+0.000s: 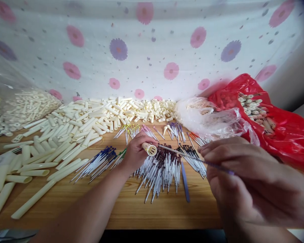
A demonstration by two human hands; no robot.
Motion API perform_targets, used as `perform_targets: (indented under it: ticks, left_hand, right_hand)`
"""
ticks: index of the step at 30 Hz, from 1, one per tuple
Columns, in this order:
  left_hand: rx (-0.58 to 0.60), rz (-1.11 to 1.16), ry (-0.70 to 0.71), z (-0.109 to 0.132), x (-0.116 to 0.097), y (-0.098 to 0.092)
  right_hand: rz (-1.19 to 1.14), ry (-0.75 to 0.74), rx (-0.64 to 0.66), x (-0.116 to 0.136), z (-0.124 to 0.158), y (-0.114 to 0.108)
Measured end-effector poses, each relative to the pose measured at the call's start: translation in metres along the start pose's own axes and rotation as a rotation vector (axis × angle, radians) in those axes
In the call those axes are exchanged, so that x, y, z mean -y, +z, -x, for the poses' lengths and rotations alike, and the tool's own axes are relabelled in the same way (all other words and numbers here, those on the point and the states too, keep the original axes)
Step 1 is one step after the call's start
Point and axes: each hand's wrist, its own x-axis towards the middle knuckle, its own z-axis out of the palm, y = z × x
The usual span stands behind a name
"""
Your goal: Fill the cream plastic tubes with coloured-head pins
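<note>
My left hand (136, 151) is closed around a cream plastic tube (150, 149), its slotted open end facing right. My right hand (245, 175) pinches a thin pen refill (182, 153) with a purple rear part, and the refill's tip reaches toward the tube's opening. Both hands hover above a wooden table (131, 206) on which lie bundles of refills (157, 170) with dark, blue and coloured ends.
Cream tubes (73, 135) of several lengths are piled across the left and back. A clear bag (207, 118) and a red bag (281, 125) of parts sit at right. Another clear bag (22, 104) lies far left. A flowered cloth (147, 50) hangs behind.
</note>
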Motion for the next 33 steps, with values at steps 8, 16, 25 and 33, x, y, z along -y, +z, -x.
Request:
perform_targets:
  ticks: [8,16,25,33]
  left_hand:
    - [0.001,-0.003,0.018,-0.001,0.0,0.002]
    - [0.018,0.016,0.037,-0.001,0.0,0.005]
    - [0.001,-0.062,0.054,-0.003,-0.001,0.002]
    - [0.117,-0.114,0.116,-0.001,-0.006,-0.008]
  right_hand:
    - [0.082,-0.126,0.008,0.015,-0.015,0.003]
    - [0.097,-0.131,0.074,0.005,-0.015,0.017]
    - [-0.074,-0.042,-0.095,-0.008,-0.004,0.046]
    - [0.097,0.008,0.016,-0.03,-0.003,0.049]
